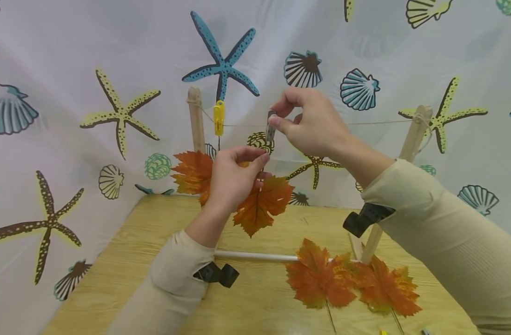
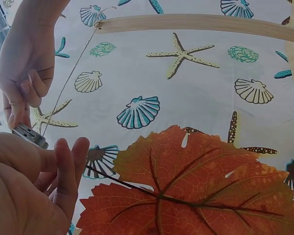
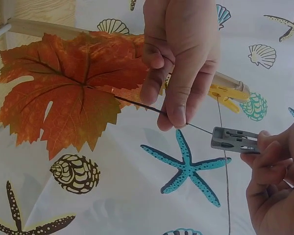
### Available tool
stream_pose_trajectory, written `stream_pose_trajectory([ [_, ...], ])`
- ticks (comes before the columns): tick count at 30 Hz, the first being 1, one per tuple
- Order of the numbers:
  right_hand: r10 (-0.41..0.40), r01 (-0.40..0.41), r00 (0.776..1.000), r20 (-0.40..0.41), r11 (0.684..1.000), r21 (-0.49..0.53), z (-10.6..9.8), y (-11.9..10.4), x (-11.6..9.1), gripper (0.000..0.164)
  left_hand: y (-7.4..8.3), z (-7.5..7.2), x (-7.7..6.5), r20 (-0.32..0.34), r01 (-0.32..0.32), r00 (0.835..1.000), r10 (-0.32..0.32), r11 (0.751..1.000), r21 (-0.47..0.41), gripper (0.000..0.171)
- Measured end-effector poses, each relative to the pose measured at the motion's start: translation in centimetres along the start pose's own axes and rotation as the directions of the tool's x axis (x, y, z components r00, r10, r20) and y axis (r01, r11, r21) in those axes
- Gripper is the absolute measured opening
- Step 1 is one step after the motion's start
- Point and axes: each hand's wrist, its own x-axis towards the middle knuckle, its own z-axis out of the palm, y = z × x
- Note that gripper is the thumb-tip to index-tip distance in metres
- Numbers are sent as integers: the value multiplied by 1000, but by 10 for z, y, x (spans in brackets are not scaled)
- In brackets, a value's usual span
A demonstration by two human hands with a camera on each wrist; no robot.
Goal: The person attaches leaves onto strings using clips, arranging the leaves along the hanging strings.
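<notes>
My left hand (image 1: pixel 234 179) pinches the dark, thin stem of an artificial autumn leaf (image 1: pixel 263 204), orange-red with green edges, which hangs below the fingers. Above it, thumb and fingers of my right hand (image 1: pixel 315 123) pinch the end of a grey clothespin (image 3: pixel 235 141). In the right wrist view the stem's tip meets the clothespin's front end, right beside the string (image 3: pixel 227 191). Whether the clothespin bites on stem and string cannot be told. To the left, a yellow clothespin (image 1: pixel 219 118) sits on the string, with another orange leaf (image 1: pixel 192 172) hanging under it.
The string is tied between two wooden posts, a left one (image 1: pixel 195 118) and a right one (image 1: pixel 414 132). A white rod (image 1: pixel 259 256) runs low between them. Two more leaves lie on the wooden table (image 1: pixel 125 265) at the right. A cloth with sea prints hangs behind.
</notes>
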Motion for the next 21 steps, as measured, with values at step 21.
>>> stream_pose_trajectory([
  [21, 66, -65, 997, -30, 998, 20, -5, -14, 17, 12, 6, -2, 14, -38, -6, 999, 6, 1000, -7, 19],
])
